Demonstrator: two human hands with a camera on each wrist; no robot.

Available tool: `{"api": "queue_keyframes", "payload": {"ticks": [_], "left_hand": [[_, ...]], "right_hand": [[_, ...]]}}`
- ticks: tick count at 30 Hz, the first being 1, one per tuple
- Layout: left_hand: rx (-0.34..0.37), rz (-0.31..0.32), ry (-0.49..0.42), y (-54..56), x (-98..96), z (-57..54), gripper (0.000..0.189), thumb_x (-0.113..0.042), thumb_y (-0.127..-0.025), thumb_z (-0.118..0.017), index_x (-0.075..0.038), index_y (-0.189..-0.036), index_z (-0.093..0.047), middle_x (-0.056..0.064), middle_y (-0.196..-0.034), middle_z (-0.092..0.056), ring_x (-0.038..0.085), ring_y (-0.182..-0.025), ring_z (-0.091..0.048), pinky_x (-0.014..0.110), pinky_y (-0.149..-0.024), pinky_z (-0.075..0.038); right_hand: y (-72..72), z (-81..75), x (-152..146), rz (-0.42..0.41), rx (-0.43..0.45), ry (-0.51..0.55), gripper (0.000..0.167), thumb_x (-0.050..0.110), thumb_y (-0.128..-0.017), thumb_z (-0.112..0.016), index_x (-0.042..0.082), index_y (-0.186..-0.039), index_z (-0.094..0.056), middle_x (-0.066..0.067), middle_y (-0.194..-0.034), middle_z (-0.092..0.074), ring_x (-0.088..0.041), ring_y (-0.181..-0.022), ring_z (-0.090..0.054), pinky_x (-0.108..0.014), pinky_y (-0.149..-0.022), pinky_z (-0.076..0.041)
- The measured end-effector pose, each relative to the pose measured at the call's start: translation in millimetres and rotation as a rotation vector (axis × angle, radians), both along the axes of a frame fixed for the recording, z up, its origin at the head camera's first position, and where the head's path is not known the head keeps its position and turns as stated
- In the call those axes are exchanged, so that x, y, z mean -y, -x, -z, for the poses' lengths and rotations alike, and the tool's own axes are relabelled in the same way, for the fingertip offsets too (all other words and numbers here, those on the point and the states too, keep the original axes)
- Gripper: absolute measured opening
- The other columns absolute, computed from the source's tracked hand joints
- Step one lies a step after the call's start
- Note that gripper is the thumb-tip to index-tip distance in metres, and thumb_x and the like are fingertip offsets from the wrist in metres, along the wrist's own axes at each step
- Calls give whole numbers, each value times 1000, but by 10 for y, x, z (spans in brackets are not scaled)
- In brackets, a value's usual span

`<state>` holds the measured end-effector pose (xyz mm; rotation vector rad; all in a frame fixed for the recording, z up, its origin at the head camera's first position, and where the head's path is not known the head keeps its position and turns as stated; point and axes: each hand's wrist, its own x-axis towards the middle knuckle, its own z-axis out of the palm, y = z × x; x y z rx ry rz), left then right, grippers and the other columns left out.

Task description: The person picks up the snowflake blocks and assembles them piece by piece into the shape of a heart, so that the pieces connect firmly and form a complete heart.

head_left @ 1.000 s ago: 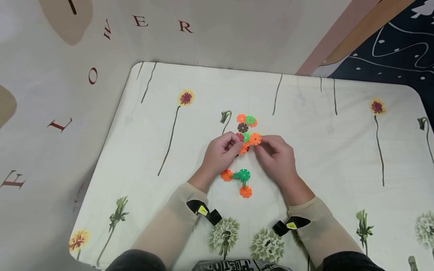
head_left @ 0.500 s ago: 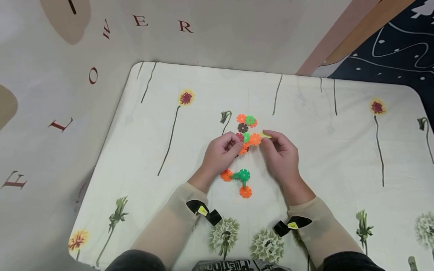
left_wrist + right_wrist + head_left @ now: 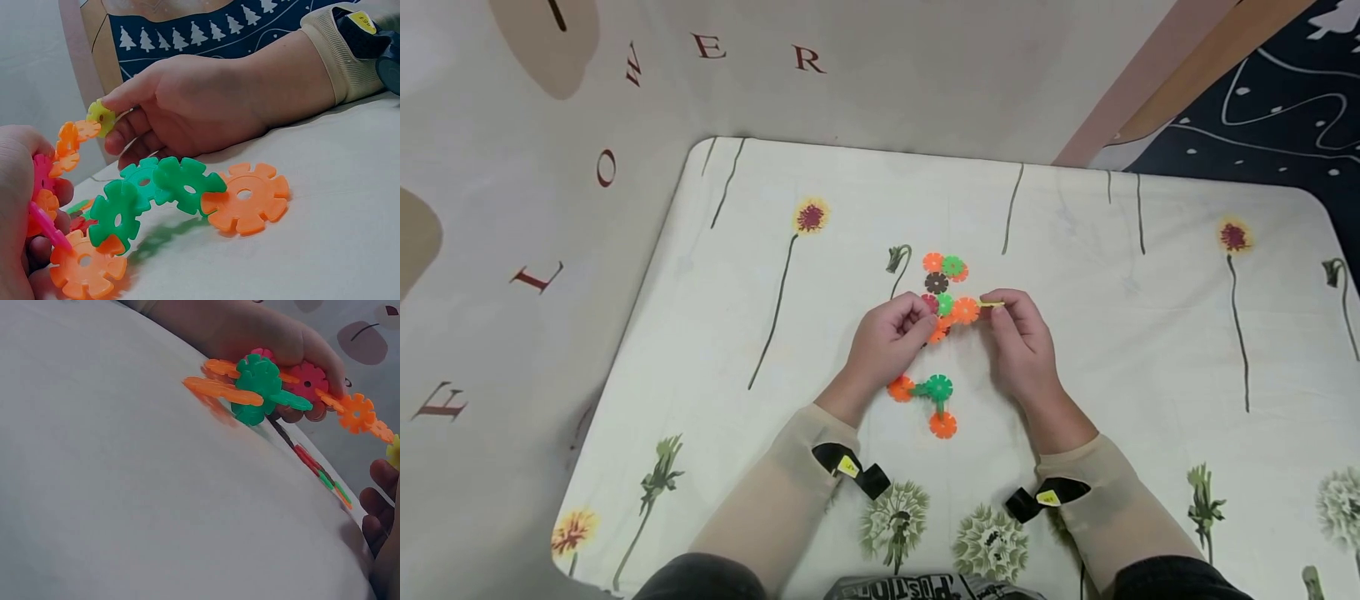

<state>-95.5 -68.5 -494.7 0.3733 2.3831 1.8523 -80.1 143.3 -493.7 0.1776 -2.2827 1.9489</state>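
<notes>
My left hand (image 3: 891,337) grips a chain of notched plastic snowflake discs. A pink disc (image 3: 42,170) shows at its fingers in the left wrist view. From the grip one branch runs toward me, through green discs (image 3: 187,181) to an orange disc (image 3: 256,200) at its end. Another branch of orange discs (image 3: 966,310) points toward my right hand (image 3: 1026,342). There the right thumb and forefinger pinch a yellow disc (image 3: 100,117), seen edge-on in the head view. It meets the last orange disc; whether their slots are joined I cannot tell.
Beyond the hands, loose discs lie flat on the table: a dark brown disc (image 3: 936,283), a green disc (image 3: 952,266) and orange ones. A white cloth with printed flowers covers the table (image 3: 760,450). A pale wall (image 3: 880,92) stands behind its far edge.
My right hand draws slightly back from the orange disc, then the yellow disc comes into view in its fingers and turns edge-on against the orange one. The left hand stays still.
</notes>
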Motion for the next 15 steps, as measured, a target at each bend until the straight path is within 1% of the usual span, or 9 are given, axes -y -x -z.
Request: {"api": "queue_keyframes", "payload": {"ticks": [3,7,11,15], "left_hand": [[-6,4,3,-3,3,0,15,-16,-103,-65,-13,-89,-62,1,-70,-54,19,-65,-51,31,-64,-42],[-11,10,4,-6,8,2,15,-15,-103,-65,-13,-89,-63,1,-70,-54,19,-65,-51,31,-64,-42],[-16,18,2,-3,10,11,14,-15,-102,-64,-13,-89,-63,0,-70,-54,19,-65,-52,31,-64,-42],[-19,23,0,0,9,14,13,-14,-102,-65,-13,-89,-64,1,-71,-54,19,-66,-52,31,-64,-42]], "right_hand": [[-4,-7,0,-12,2,19,25,3,-112,-41,-12,-124,-57,-13,-114,-63,-13,-106,-62,-26,-96,-47],[-7,-5,-2,-21,-8,32,26,3,-112,-40,-13,-123,-56,-7,-114,-62,-15,-106,-60,-27,-96,-46],[-12,0,-9,-13,-16,42,29,6,-113,-37,-13,-119,-58,-8,-112,-60,-17,-104,-56,-29,-95,-45],[-14,0,-16,-23,-5,46,29,6,-113,-38,-13,-120,-59,-7,-118,-61,-17,-106,-56,-29,-95,-45]]}}
